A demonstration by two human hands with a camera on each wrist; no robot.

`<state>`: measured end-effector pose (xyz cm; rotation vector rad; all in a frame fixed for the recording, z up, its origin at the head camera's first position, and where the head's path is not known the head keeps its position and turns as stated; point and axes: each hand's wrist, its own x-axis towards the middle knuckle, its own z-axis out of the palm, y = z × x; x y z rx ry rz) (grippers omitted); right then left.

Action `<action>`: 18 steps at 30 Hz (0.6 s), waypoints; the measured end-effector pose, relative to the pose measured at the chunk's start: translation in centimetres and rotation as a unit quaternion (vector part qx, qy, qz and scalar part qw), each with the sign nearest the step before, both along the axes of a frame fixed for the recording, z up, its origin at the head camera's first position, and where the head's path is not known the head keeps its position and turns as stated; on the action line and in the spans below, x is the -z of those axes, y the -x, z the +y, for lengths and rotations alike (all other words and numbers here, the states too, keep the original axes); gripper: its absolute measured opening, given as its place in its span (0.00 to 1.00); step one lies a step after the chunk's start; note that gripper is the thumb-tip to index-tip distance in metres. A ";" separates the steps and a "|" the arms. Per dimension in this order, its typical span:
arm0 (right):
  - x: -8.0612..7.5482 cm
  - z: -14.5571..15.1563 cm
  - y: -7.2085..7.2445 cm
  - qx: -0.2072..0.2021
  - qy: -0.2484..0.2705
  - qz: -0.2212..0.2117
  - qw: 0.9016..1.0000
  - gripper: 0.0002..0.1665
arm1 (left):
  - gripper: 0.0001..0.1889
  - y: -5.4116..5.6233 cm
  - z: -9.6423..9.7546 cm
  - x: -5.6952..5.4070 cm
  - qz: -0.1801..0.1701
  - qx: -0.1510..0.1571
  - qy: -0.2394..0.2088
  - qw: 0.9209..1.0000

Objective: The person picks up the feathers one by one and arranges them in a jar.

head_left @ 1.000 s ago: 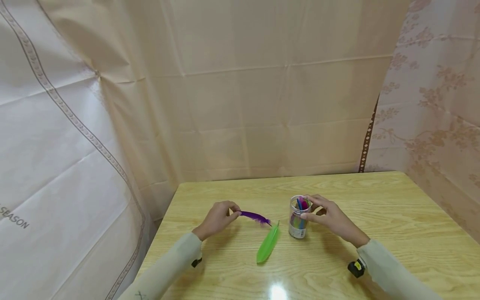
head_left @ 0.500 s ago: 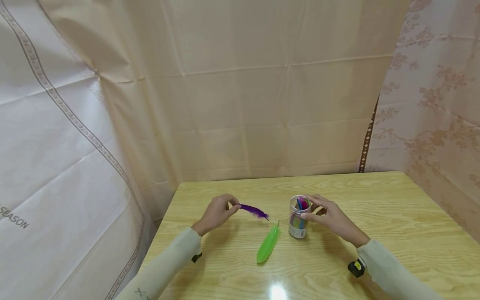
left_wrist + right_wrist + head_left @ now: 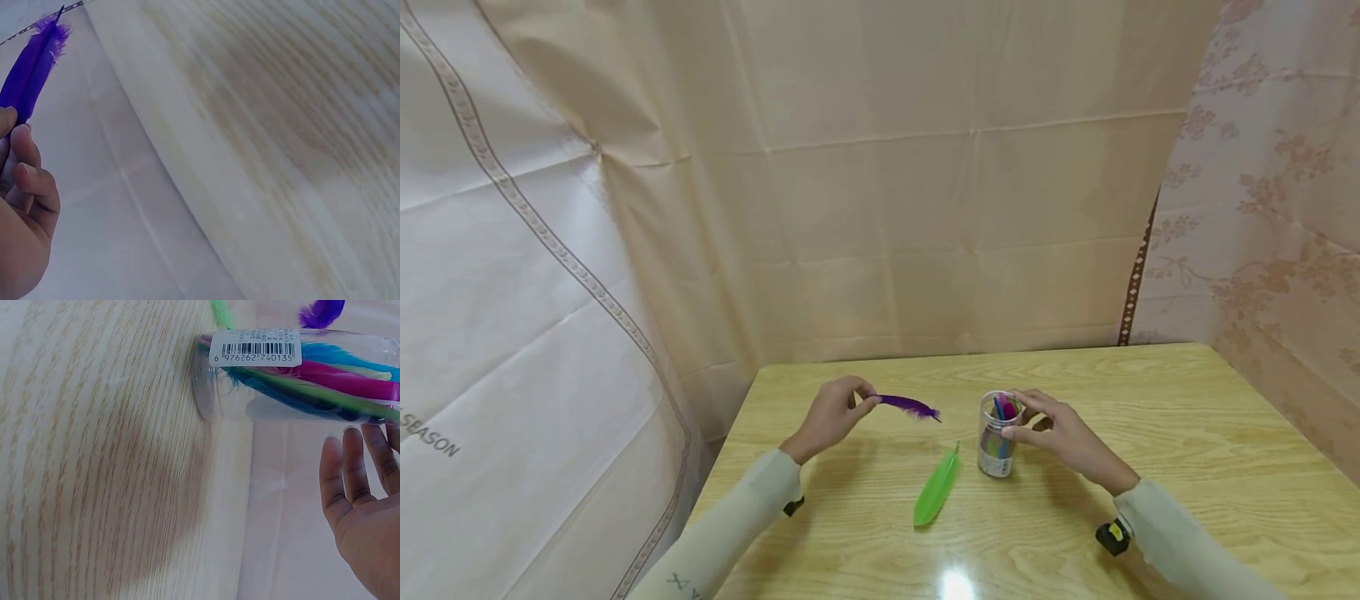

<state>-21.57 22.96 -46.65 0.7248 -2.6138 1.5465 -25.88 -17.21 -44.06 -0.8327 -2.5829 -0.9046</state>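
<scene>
A purple feather [image 3: 910, 406] is pinched by its broad end between thumb and fingers of my left hand [image 3: 833, 415], held above the table with its quill pointing right. In the left wrist view the feather [image 3: 31, 69] rises from the fingertips. My right hand [image 3: 1063, 435] grips the upper part of a clear jar [image 3: 995, 462] standing upright. Inside it, blue, magenta and green feathers [image 3: 325, 381] show through the wall in the right wrist view. A bright green feather [image 3: 937, 490] lies on the table between the hands.
The wood-grain table [image 3: 1165, 450] has its far edge against a hanging beige cloth [image 3: 925, 208]. A pale cloth with a patterned band [image 3: 561, 250] hangs at the left, and a floral one [image 3: 1277, 217] at the right. Black wrist straps sit under both sleeves.
My left hand has risen and moved slightly away from me, carrying the purple feather farther from the green one. The right hand, the jar and the green feather stay where they were.
</scene>
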 end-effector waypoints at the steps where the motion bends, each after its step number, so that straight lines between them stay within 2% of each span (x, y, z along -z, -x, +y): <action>1: 0.0 0.0 0.0 0.000 0.000 -0.001 1.000 0.37 | 0.04 0.0 0.0 -0.1 0.002 -0.002 0.001 1.000; 7: 0.1 0.0 0.0 0.000 0.000 -0.004 1.000 0.37 | 0.04 0.0 0.2 -1.1 0.004 -0.008 -0.003 1.000; 15: 0.2 0.0 -0.1 -0.003 0.006 -0.003 1.000 0.37 | 0.05 -0.1 0.7 -2.1 0.013 0.005 -0.022 1.000; 18: 0.1 0.0 -0.1 -0.002 0.007 -0.003 1.000 0.37 | 0.04 0.0 1.0 -2.4 0.019 0.000 -0.024 1.000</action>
